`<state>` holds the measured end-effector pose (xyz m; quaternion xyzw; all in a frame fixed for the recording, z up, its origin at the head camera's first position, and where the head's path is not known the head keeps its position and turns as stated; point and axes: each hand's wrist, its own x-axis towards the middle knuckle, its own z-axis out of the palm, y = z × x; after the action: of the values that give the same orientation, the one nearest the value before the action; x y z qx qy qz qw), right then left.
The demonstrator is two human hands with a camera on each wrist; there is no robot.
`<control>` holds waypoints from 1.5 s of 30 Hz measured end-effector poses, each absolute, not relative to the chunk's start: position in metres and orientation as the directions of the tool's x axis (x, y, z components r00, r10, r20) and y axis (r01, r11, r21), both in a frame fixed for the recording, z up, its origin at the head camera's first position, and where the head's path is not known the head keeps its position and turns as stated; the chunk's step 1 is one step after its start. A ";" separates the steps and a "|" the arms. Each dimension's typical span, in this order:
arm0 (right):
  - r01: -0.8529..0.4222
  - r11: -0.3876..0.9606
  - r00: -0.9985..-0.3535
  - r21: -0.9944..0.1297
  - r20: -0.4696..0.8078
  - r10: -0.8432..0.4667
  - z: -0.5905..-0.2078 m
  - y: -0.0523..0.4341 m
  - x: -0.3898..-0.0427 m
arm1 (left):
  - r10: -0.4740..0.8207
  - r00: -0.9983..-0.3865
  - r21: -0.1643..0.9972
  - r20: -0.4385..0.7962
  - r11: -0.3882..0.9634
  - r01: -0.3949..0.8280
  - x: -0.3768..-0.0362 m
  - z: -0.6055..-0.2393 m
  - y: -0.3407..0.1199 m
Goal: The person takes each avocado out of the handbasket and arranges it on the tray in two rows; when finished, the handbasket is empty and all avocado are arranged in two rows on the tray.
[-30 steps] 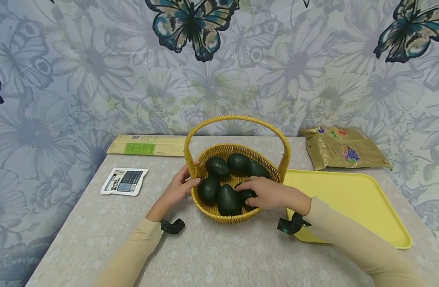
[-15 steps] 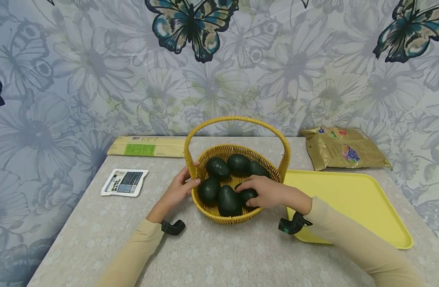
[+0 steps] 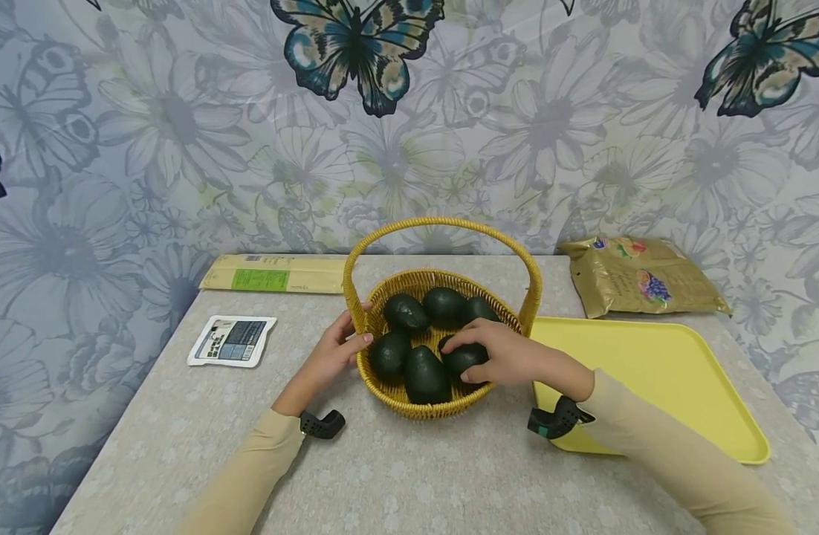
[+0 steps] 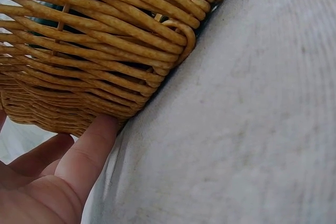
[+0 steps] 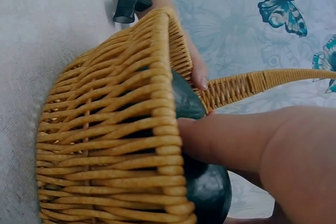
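Observation:
In the head view, a yellow wicker basket point(image 3: 409, 410) with a tall hoop handle holds several dark green avocados point(image 3: 406, 313). My right hand point(image 3: 506, 352) reaches over its right side and grips an avocado point(image 3: 464, 361) at the front right, thumb on the near side and fingers on the far side. That avocado sits a bit above the rim's inner edge, as the right wrist view also shows the fruit point(image 5: 209, 192) beside the thumb. My left hand point(image 3: 329, 349) holds the basket's left side by the handle base; its fingers press the woven wall point(image 4: 100, 51) in the left wrist view.
A yellow tray point(image 3: 650, 379) lies right of the basket, partly under the right forearm. Behind it rests a gold bag point(image 3: 643, 279) with fruit pictures. To the left are a white flat packet point(image 3: 232, 341) and a long yellow package point(image 3: 276, 273) by the wall.
My right hand has shifted slightly up and to the right, bringing the gripped avocado with it, so more of the fruit shows. The left hand and basket have stayed put.

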<state>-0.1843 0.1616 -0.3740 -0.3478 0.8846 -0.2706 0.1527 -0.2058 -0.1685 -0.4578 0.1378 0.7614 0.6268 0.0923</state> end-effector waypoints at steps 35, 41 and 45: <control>-0.439 0.481 -0.757 -0.759 0.024 -0.653 -0.329 0.269 -0.129 | 0.337 -0.942 0.987 0.009 0.147 0.062 -0.208 -0.456 -0.172; -0.434 0.503 -0.812 -0.747 0.082 -0.578 -0.346 0.302 -0.127 | 0.341 -0.940 0.988 0.010 0.141 0.061 -0.207 -0.456 -0.171; -0.387 0.580 -0.867 -0.716 0.070 -0.493 -0.353 0.316 -0.129 | 0.338 -0.941 0.987 0.004 0.149 0.058 -0.206 -0.457 -0.170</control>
<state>-0.1291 0.3156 -0.3535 -0.2482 0.8863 -0.3850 0.0686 -0.2060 -0.1702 -0.4566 0.1320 0.7499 0.6390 0.1097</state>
